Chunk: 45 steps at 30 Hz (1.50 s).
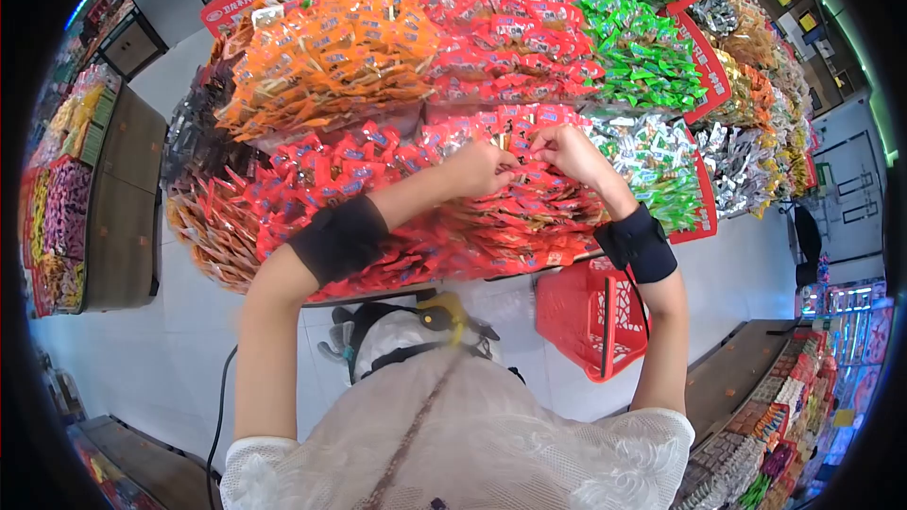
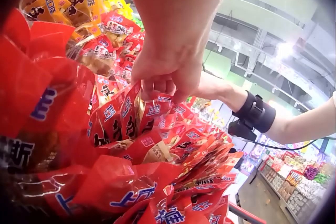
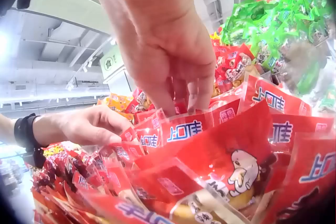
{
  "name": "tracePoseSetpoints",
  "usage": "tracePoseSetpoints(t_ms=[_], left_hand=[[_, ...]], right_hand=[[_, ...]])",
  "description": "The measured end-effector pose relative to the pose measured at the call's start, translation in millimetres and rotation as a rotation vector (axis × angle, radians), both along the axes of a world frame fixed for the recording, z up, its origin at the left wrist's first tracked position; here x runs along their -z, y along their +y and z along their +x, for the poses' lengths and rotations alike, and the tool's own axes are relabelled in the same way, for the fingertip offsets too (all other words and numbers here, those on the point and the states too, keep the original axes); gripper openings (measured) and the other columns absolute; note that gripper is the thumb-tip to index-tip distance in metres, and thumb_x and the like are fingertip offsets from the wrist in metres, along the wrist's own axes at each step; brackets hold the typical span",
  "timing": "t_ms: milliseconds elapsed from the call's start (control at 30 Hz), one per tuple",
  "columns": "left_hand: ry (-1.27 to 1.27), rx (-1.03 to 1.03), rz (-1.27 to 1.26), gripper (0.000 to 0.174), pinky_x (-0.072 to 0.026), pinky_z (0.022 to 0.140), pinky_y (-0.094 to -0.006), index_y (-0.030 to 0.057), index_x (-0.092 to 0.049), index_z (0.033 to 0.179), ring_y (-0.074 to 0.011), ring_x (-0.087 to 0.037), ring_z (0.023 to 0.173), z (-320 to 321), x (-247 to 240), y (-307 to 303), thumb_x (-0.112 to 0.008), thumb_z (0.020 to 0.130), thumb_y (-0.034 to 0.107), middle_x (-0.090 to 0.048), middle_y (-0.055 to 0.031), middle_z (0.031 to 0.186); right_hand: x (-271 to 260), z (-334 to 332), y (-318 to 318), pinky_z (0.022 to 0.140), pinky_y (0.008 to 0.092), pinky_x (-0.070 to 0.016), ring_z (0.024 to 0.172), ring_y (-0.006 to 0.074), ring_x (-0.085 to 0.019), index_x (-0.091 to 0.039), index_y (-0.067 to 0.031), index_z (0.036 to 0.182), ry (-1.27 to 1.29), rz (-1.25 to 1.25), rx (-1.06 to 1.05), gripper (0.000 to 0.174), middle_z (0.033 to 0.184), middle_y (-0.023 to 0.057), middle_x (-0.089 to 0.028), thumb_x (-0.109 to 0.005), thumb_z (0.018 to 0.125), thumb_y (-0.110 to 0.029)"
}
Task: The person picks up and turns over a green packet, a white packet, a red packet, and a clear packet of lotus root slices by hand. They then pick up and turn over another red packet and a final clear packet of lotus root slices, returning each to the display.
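- While my left hand point(image 1: 484, 168) pinches a packet point(image 2: 149, 112) by its top seam, I judge it light, crinkly and slippery.
- Right hand point(image 1: 570, 153) digs into the heap point(image 1: 425, 257) beside it; grip unclear.

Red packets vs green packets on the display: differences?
Colour: the red packets are red with blue lettering; the green packets are bright green. Place: red packets fill the lower front tier, green packets sit a tier higher, to the right. Contact: left hand and right hand pinch red packets; green packets are untouched. Both are heaped small snack packs.
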State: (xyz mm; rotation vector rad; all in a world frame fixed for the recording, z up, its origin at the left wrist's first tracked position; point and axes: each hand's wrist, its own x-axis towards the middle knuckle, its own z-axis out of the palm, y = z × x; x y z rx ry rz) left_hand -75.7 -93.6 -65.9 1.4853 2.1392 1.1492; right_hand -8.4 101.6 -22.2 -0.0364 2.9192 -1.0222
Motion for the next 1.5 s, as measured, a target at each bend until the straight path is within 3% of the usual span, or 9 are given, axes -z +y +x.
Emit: tracePoseSetpoints(t_ms=[67,267,600,800,933,1033,1100,1300,1500], left_hand=[[0.025,0.017,0.018,0.024,-0.0488,0.066,-0.0376,0.0083,-0.064,0.094,-0.0291,-0.061,0.072,-0.7,5.2,0.6,-0.059,0.076,0.023,-0.063,-0.015,0.077],[0.04,0.055,-0.033,0.025,-0.0488,0.069,-0.0389,0.0086,-0.064,0.094,-0.0307,-0.061,0.074,-7.8,8.9,5.8,-0.058,0.076,0.025,-0.063,-0.0153,0.078],[0.026,0.031,-0.183,0.029,-0.0481,0.072,-0.0392,0.0035,-0.061,0.098,-0.0301,-0.062,0.076,-9.9,-18.9,0.8,-0.057,0.077,0.022,-0.063,-0.0178,0.082],[-0.031,-0.006,-0.087,0.029,-0.0484,0.076,-0.0356,0.003,-0.059,0.102,-0.0269,-0.062,0.085,-20.9,-29.1,-8.0,-0.058,0.077,0.017,-0.064,-0.0146,0.092],[0.065,-0.044,0.056,0.022,-0.0477,0.075,-0.0352,0.0041,-0.061,0.097,-0.0266,-0.061,0.082,-20.9,-67.6,-28.9,-0.057,0.079,0.017,-0.064,-0.0124,0.09],[0.341,-0.021,0.177,0.019,-0.0481,0.076,-0.0357,0.0059,-0.063,0.093,-0.0267,-0.06,0.085,-19.2,-106.6,-53.0,-0.058,0.078,0.014,-0.064,-0.0118,0.089],[0.347,-0.042,0.14,0.016,-0.0464,0.075,-0.0369,0.0075,-0.064,0.09,-0.0263,-0.058,0.082,-28.0,-127.2,-67.3,-0.06,0.076,0.015,-0.062,-0.0099,0.085],[0.601,-0.303,0.221,0.014,-0.0445,0.074,-0.0351,0.0055,-0.062,0.087,-0.0252,-0.057,0.083,-95.3,-183.1,-105.4,-0.063,0.076,0.014,-0.062,-0.0097,0.085],[0.752,-0.531,-0.012,0.02,-0.0451,0.076,-0.0363,0.0058,-0.063,0.093,-0.0266,-0.057,0.086,-183.4,-200.5,-131.4,-0.061,0.077,0.017,-0.063,-0.0096,0.089]], right_hand=[[-2.4,2.8,3.7,0.059,0.0295,-0.0481,0.065,0.0182,-0.062,-0.06,-0.0012,0.087,0.008,-0.132,0.04,0.013,0.072,0.0107,-0.063,-0.061,0.075,-0.002],[-43.1,22.6,-28.7,0.062,0.0268,-0.0473,0.074,0.0171,-0.061,-0.06,-0.0023,0.092,0.397,-0.108,0.159,0.014,0.083,0.0095,-0.062,-0.059,0.079,-0.006],[-35.5,65.7,-79.3,0.066,0.0211,-0.0443,0.077,0.0095,-0.056,-0.059,-0.0013,0.096,0.403,-0.439,0.299,0.014,0.087,0.005,-0.059,-0.054,0.082,-0.002],[-10.7,78.6,-90.4,0.072,0.023,-0.0457,0.084,0.0113,-0.057,-0.057,0.0011,0.098,0.495,-0.594,0.353,0.014,0.092,0.0072,-0.06,-0.052,0.085,-0.003],[-5.6,86.3,-100.3,0.074,0.0233,-0.0464,0.085,0.0118,-0.058,-0.055,0.0011,0.101,0.485,-0.796,0.377,0.015,0.093,0.008,-0.061,-0.049,0.087,-0.004],[2.2,90.5,-100.0,0.072,0.0226,-0.0468,0.082,0.011,-0.057,-0.054,0.0008,0.102,0.52,-0.841,0.368,0.016,0.092,0.0084,-0.061,-0.049,0.088,-0.003],[8.1,93.1,-99.9,0.072,0.022,-0.0467,0.08,0.0102,-0.057,-0.054,0.0009,0.101,0.527,-0.862,0.379,0.015,0.091,0.008,-0.061,-0.049,0.088,-0.003],[12.2,96.0,-103.6,0.07,0.0215,-0.0463,0.076,0.0092,-0.056,-0.054,0.0017,0.1,0.519,-0.924,0.4,0.014,0.089,0.0075,-0.061,-0.049,0.087,-0.003],[15.7,100.4,-103.9,0.07,0.0214,-0.0462,0.076,0.0092,-0.057,-0.054,0.0017,0.099,0.531,-0.964,0.402,0.013,0.088,0.0078,-0.061,-0.049,0.087,-0.002]])
